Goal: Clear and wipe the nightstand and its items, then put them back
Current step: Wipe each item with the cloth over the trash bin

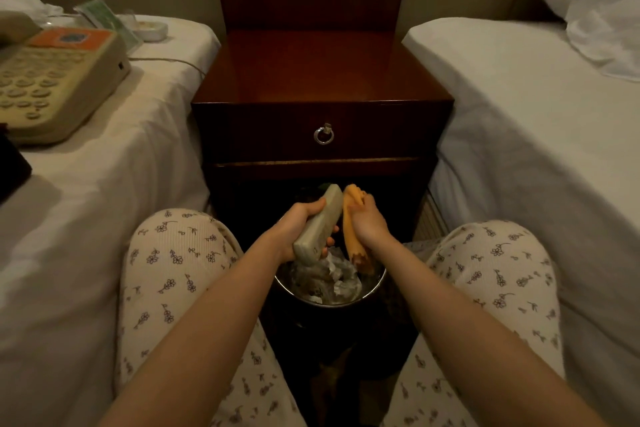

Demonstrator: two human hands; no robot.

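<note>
Over the bin (375,282), the left hand (294,229) gripped a grey remote (320,224) while the right hand (369,222) pressed an orange cloth (351,215) against it.

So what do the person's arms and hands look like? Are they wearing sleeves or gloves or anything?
No sleeves and no gloves. Both forearms are bare all the way up to where the picture ends, and the left hand and right hand are bare too. No rings, watch or bracelets show. The only clothing in view is the cream trousers with a small dark flower print.
</note>
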